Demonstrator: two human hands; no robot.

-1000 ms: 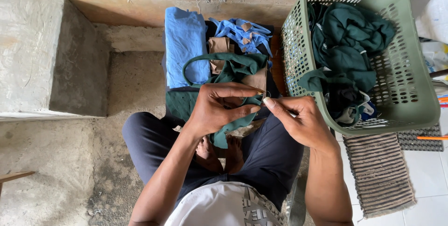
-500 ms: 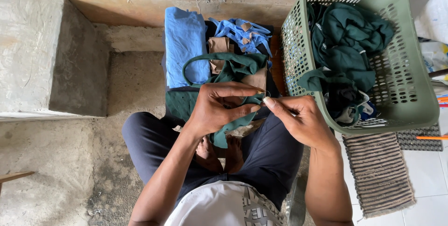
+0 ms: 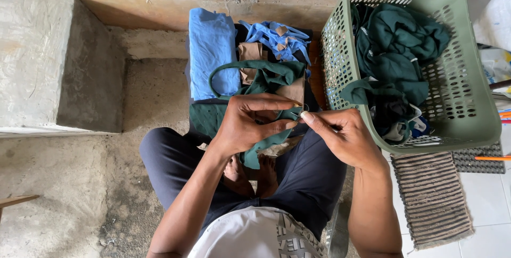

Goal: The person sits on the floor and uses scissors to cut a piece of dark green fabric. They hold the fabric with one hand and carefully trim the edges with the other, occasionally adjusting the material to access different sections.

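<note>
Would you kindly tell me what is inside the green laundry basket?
The basket holds crumpled dark green clothes, with a dark and white piece at the near end. Anything beneath them is covered.

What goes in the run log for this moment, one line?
left hand: gripping green cloth | right hand: pinching it at the fingertips | green basket: dark green clothes, at right | blue cloth: ahead

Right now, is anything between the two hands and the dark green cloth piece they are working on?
Nothing visible. The left hand already grips the dark green cloth piece, and the right hand pinches it at the fingertips, directly in contact.
</note>
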